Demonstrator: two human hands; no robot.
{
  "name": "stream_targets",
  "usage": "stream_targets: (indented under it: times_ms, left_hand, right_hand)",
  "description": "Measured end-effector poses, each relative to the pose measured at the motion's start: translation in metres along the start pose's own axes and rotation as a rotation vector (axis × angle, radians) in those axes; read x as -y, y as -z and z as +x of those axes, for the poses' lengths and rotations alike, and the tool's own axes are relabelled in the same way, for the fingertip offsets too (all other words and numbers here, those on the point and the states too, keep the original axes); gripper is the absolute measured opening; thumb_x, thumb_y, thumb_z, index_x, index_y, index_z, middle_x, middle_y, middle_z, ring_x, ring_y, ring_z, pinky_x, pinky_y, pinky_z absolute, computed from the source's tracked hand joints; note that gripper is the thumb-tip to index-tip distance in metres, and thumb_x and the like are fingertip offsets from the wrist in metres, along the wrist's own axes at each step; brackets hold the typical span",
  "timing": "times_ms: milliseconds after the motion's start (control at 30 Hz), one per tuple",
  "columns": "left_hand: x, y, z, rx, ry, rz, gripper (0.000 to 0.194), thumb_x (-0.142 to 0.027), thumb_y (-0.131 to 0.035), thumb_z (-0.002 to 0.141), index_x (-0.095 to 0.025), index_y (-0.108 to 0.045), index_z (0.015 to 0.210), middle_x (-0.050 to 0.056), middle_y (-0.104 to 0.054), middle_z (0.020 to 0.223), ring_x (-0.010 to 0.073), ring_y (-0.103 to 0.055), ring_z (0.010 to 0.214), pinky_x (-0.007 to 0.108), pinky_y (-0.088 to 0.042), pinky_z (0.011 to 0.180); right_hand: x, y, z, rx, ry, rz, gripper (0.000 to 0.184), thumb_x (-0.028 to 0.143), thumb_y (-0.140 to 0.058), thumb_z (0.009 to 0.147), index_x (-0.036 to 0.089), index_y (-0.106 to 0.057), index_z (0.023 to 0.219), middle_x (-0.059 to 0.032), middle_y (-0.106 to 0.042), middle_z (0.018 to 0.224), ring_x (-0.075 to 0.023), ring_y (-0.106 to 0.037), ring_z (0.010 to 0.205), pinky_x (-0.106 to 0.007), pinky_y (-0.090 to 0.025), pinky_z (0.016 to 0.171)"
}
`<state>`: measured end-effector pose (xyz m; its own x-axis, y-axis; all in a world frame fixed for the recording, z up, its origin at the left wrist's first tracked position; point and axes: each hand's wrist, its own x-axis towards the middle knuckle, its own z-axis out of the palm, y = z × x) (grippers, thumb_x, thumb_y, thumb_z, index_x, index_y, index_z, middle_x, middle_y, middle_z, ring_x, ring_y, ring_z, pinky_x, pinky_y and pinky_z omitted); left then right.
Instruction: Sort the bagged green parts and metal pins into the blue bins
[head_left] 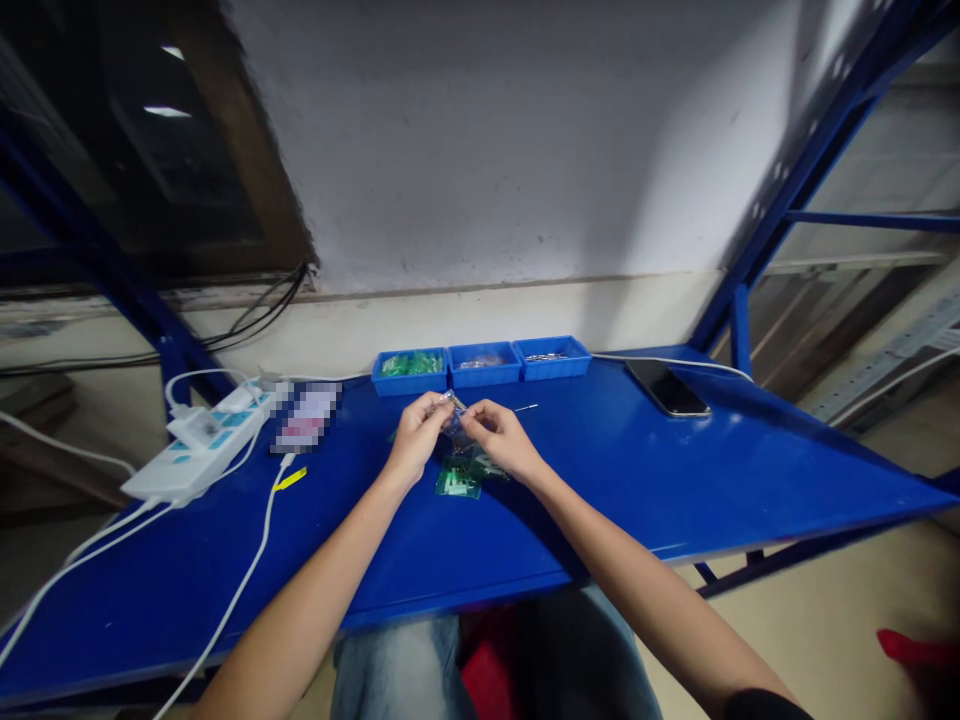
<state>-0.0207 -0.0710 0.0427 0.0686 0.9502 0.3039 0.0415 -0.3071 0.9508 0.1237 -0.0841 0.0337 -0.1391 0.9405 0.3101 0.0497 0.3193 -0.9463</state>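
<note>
Above the middle of the blue table, my left hand and my right hand meet, fingers pinched on a small clear plastic bag. What the bag contains is too small to make out. Just below the hands, flat green packets lie on the table, partly hidden by my right hand. A thin metal rod rests behind my right hand. Behind both hands stand three blue bins in a row: a left bin with green packets, a middle bin with small clear-looking pieces, and a right bin with thin metal pieces.
On the left of the blue table lies a white power strip with plugs and cables. A blurred-out phone-like object sits near it on a white cable with a yellow tag. A dark phone lies at right. Blue frame posts flank the table.
</note>
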Motion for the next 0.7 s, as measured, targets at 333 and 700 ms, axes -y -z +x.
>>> stream_targets:
  times_ms: [333,700]
  left_hand:
    - [-0.007,0.005,-0.004,0.032,-0.519,0.592,0.009,-0.021,-0.053,0.081,-0.021,-0.062,0.081,0.004,-0.06,0.086,0.0197,-0.055,0.09,0.034,-0.039,0.088]
    - [0.001,0.009,-0.001,-0.06,-0.548,0.638,0.023,-0.018,-0.055,0.079,-0.022,-0.059,0.1,0.007,-0.051,0.11,0.0206,-0.05,0.101,0.033,-0.042,0.084]
  right_hand:
    - [0.01,0.008,0.002,0.274,-0.491,0.52,0.042,0.056,-0.054,0.078,0.015,-0.058,0.069,-0.0001,-0.056,0.058,-0.0098,-0.049,0.05,-0.021,-0.031,0.047]
    - [0.005,0.006,0.003,0.025,-0.254,0.368,0.024,0.037,-0.067,0.067,0.016,-0.057,0.067,0.003,-0.053,0.056,-0.009,-0.047,0.051,-0.021,-0.03,0.048]
